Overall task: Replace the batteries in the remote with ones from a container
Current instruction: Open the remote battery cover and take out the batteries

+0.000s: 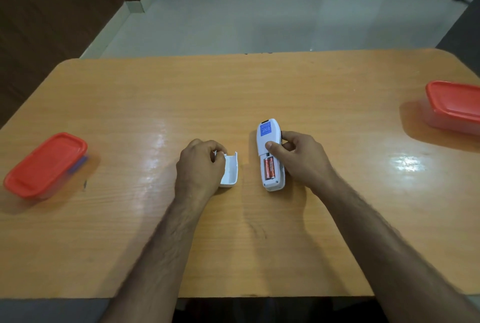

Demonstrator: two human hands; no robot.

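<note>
OK, far left of the left hand, near the table edge: a red-lidded container, lid on, something purplish showing through its clear side. Left hand has curled fingers and pinches the white battery cover, which sits inside-up at the hand's right side, its lower end on or just above the tabletop, can't tell which. Just right of the cover, a small gap, then the white remote, back side up, blue label at its far end, battery bay open at the near end. Orange batteries seated in the bay. Right hand grips the remote from its right side, thumb across the back just above the bay, fingers wrapped round the far edge. Remote's near end seems to rest on the table. Well to the right of the right hand, at the table's right edge: second red-lidded container, lid on, partly cut off by the frame. Both forearms bare.
</note>
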